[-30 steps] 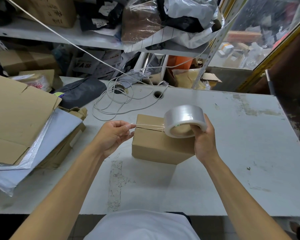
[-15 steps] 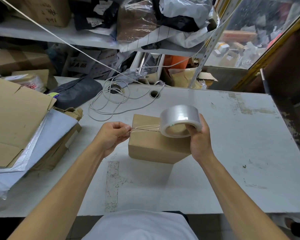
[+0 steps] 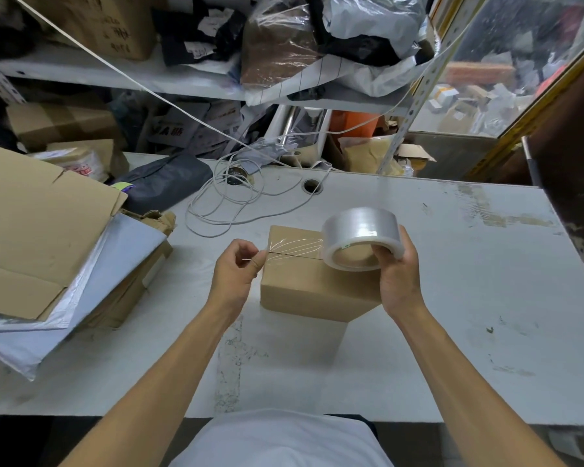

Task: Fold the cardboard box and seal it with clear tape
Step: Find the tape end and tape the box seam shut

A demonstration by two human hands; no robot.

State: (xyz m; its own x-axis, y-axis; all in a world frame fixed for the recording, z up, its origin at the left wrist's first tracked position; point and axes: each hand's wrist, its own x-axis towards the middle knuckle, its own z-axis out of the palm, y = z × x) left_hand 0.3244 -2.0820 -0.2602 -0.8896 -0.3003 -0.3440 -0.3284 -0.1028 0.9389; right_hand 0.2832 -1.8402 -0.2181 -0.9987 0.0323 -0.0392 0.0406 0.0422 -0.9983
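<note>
Cardboard box sits closed on the white table, near the middle of what I see, its flaps folded down and meeting in a dark seam that runs from nine o'clock to three o'clock across the top. At about nine o'clock from it lies a heap of flattened cardboard and grey bags, and at eleven o'clock a loose coil of white cable. So the folding looks done, and I judge I am in the sealing step. My right hand grips the roll of clear tape just above the box's right end, thumb on the near rim and fingers round the far side. My left hand hovers at the box's left edge, pinching the free end of the tape strip, which stretches over the seam with shiny wrinkles in it; I cannot tell whether it has touched the cardboard yet. Next, I reckon, the strip wants lowering square onto the seam, the left end wrapped over the edge, then pressing flat towards three o'clock to smooth out the creases.
</note>
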